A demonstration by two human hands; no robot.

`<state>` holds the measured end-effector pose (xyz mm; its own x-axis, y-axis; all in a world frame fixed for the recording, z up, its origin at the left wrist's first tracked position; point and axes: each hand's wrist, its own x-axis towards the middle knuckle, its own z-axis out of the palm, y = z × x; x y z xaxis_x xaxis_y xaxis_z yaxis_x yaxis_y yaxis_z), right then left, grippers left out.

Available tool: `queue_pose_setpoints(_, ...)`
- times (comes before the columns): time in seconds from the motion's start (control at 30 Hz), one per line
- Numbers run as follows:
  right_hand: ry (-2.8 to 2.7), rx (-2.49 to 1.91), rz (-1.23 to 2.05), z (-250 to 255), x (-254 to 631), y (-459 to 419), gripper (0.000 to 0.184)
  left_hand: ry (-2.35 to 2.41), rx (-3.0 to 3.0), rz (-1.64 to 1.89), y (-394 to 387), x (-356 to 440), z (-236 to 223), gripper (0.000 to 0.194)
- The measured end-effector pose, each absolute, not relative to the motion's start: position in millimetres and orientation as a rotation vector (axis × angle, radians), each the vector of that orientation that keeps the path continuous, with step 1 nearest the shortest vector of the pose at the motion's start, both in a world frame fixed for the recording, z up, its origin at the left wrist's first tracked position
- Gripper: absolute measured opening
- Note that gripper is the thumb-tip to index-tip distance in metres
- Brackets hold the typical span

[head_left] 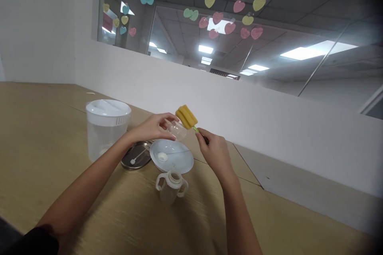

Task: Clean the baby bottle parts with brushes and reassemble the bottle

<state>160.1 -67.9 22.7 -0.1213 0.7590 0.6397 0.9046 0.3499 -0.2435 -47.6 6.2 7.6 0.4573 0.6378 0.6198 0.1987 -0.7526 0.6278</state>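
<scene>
My left hand (160, 125) is closed around a small clear plastic cup-shaped cap (177, 130), held above a bowl. In my right hand (214, 149) is the handle of a yellow sponge brush (187, 116), its head raised beside the cap's opening. Below them sits a pale blue-white bowl (185, 159) with a small white round piece (162, 157) in it. Nearest me stands an open baby bottle (170, 189) with two side handles. Left of the bowl, a round metal tray (130, 161) carries a thin white stick-like piece (138, 156).
A lidded translucent plastic bucket (104, 131) stands at the left, close to my left forearm. Behind the wooden table (125, 215) rises a white wall (179, 87) with a window above it, dotted with heart-shaped notes. A small pale scrap (90, 93) lies near the back edge.
</scene>
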Motion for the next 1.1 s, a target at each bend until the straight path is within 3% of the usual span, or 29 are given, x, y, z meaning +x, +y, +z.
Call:
queue_pose_setpoints(0.17,-2.068,-1.424,-0.064,27,170,-73,0.033,0.776,2.103,1.317,13,-51,6,0.054)
queue_pose_setpoints(0.4,-2.114,-1.529,-0.034,31,177,-80,0.032,0.470,1.832,1.342,19,-44,3,0.046)
queue_pose_setpoints(0.53,-2.330,-1.351,0.223,34,172,-86,0.032,0.670,1.990,1.422,19,-42,2,0.050)
queue_pose_setpoints(0.67,-2.264,-1.401,0.136,34,167,-88,0.033,0.969,2.201,1.393,25,-52,1,0.048)
queue_pose_setpoints(0.73,-2.213,-1.429,0.085,34,168,-86,0.033,1.156,2.346,1.256,31,-60,-1,0.048)
queue_pose_setpoints(0.87,-2.086,-1.460,-0.001,35,174,-87,0.032,1.639,2.532,0.579,44,-73,-14,0.053)
queue_pose_setpoints(1.1,-2.052,-1.570,-0.014,40,178,-91,0.031,1.659,2.412,0.052,65,-61,-52,0.044)
